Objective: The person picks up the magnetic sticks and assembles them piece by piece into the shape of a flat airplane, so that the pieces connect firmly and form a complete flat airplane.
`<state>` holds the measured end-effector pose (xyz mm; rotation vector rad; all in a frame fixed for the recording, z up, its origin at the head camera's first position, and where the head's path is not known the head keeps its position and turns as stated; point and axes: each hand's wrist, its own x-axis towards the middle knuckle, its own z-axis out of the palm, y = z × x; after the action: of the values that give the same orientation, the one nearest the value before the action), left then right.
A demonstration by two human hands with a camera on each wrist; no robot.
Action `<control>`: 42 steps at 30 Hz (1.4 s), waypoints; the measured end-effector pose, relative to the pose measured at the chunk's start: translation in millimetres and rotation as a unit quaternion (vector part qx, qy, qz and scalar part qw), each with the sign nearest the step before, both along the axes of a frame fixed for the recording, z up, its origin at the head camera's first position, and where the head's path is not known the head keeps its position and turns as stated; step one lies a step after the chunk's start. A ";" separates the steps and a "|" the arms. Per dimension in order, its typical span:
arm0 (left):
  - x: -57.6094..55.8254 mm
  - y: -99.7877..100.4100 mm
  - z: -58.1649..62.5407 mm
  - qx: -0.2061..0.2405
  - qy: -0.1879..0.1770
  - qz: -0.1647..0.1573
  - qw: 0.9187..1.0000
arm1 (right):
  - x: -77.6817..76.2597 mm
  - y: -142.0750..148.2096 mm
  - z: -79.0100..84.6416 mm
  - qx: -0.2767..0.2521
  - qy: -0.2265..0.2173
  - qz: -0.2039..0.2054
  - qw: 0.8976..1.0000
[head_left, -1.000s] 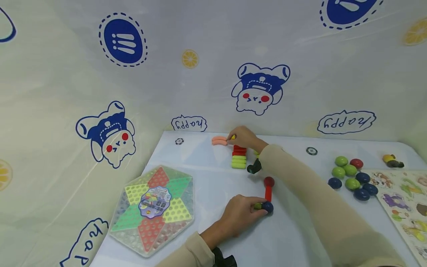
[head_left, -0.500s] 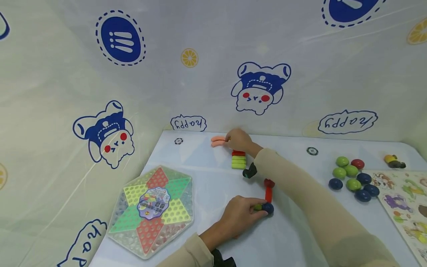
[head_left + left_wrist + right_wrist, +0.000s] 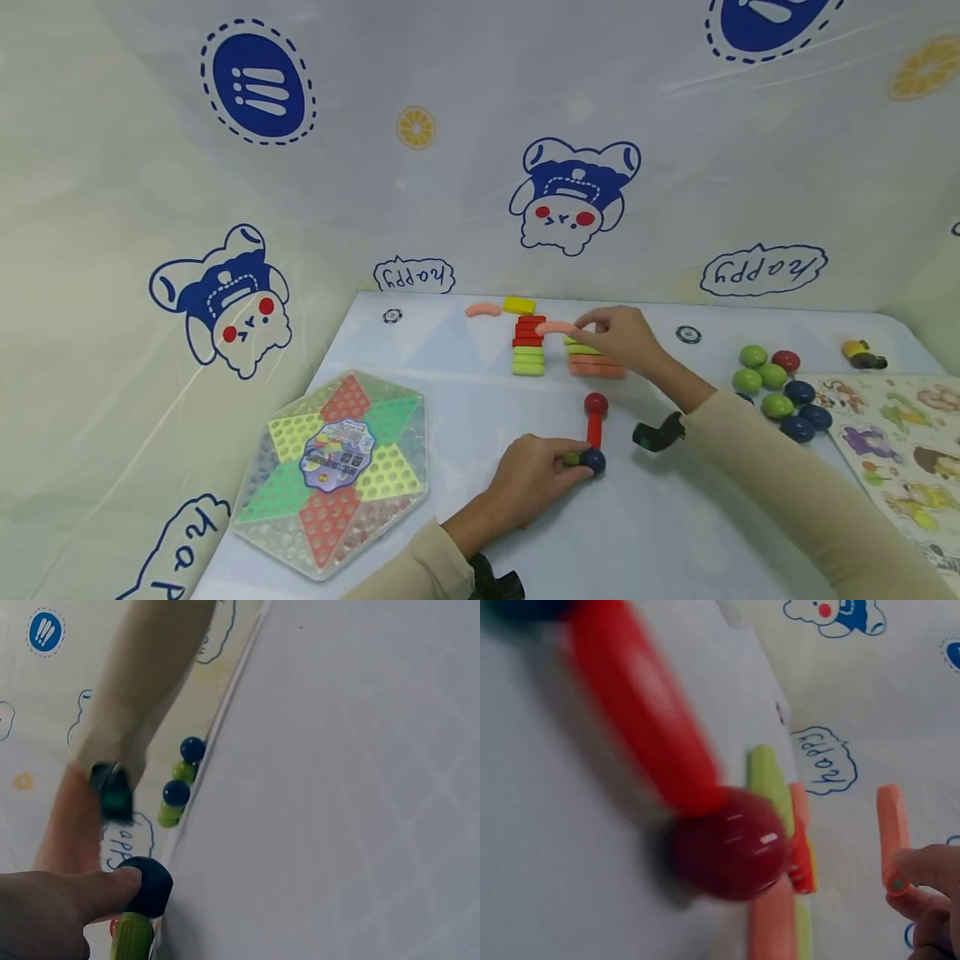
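While the blue ball [image 3: 596, 462] is pinched by the left hand [image 3: 531, 483] around the middle of the tabletop [image 3: 468, 400], seemingly to steady the adjoining red rod [image 3: 594, 431], a curved orange stick [image 3: 555, 328] is gripped by its right end in the right hand [image 3: 626, 337] near the far red sticks [image 3: 528, 332], apparently leaving its left end free.

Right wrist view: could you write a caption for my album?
Right hand pinching an orange stick, with a blurred red rod and a red ball large in the foreground.
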<state>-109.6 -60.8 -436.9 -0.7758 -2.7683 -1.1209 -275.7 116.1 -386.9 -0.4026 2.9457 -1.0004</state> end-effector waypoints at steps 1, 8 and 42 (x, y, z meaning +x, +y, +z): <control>0.0 -0.6 0.0 0.000 -0.002 0.000 1.000 | 9.3 10.2 -2.7 -0.001 0.002 -0.008 1.000; -1.4 -6.7 -2.6 0.007 0.000 0.012 1.000 | 59.3 60.0 -28.8 -0.024 0.031 -0.043 0.998; -32.1 7.1 25.6 -0.050 -0.061 0.015 0.997 | 67.6 86.6 -74.4 -0.020 0.099 -0.093 0.991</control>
<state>-141.7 -53.7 -411.3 -0.6954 -2.9459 -1.0657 -208.1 202.7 -461.3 -0.2449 3.1949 -1.0983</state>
